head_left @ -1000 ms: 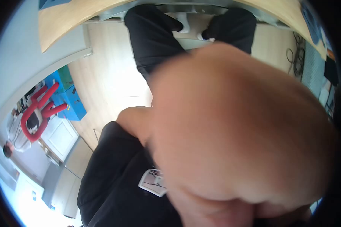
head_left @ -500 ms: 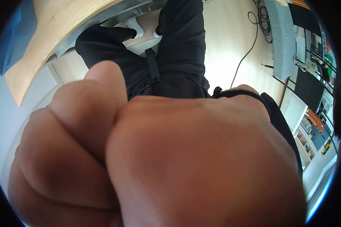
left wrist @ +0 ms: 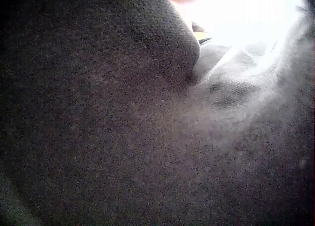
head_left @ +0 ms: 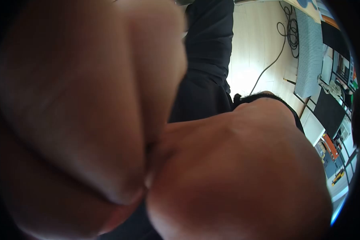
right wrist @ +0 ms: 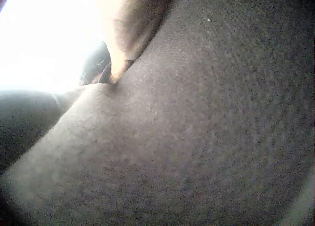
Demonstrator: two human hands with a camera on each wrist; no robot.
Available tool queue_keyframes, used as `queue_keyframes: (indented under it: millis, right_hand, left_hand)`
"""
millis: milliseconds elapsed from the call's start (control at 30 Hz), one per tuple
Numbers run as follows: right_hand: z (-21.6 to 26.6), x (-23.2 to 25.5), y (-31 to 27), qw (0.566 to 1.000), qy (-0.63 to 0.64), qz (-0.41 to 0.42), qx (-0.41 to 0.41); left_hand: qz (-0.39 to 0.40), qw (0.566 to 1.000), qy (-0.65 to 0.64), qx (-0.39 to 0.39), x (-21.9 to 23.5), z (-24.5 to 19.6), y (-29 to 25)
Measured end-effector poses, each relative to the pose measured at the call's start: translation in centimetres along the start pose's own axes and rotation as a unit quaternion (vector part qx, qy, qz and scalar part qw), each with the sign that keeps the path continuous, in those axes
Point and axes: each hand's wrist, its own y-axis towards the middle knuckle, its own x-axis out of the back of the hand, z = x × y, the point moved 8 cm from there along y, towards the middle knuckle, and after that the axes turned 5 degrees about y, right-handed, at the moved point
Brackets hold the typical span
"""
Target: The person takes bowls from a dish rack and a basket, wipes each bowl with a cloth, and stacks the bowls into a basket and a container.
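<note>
Close against the head lens, large and blurred: right hand (head_left: pixel 244 168), back outward, from centre to lower right; blurred fingers (head_left: pixel 72 104) along the left, possibly of the left hand, ownership not certain. Fingers at left pressed side by side, with a dark crease between; fingertips of the right hand out of sight. Not possible to tell whether either hand pinches anything, or nothing. No held object visible; nearest to both wrists, dark cloth (left wrist: pixel 123 127), filling most of each wrist view, with a patch of skin (right wrist: pixel 133 24) at upper left of the right wrist view, and a smaller one at the top of the left. For good handling, as judged: slow movement near the lens, light finger pressure, both wrists free of the cloth, and fingers drawn towards the edges of the frame for a clear sight of the contact. In the way: the hands themselves, across the left and lower centre, and glare in the upper corners of the wrist views. Farther out: black band (head_left: pixel 250 97) at the right wrist; black trousers (head_left: pixel 208 52) at upper centre; coiled cable (head_left: pixel 293 36) on pale floor (head_left: pixel 248 52) at upper right; checked surface (head_left: pixel 310 52) beside the cable; yellow-and-black tool (head_left: pixel 338 177) at far right.
</note>
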Motion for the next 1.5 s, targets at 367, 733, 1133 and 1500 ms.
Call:
queue_keyframes:
  millis: [367, 733, 1133, 1500]
  right_hand:
    - [0.6, -0.2, 0.5, 1.000, -0.002, 0.013, -0.004]
    - [3.0, 0.8, 1.5, 0.976, -0.039, -0.172, 0.129]
    - [3.2, 1.9, -1.7, 0.946, -0.269, 0.052, -0.176]
    - [19.7, 2.0, 2.7, 0.726, -0.617, -0.287, 0.097]
  left_hand:
    - [-0.020, 1.000, -0.014, 0.014, -0.3, 0.5, 0.7]
    - [-0.028, 0.999, -0.034, -0.019, -1.7, -0.4, 3.0]
    - [0.115, 0.978, 0.112, -0.132, 1.4, -3.8, 2.0]
    - [-0.012, 0.839, 0.251, -0.482, -1.1, -26.1, 1.2]
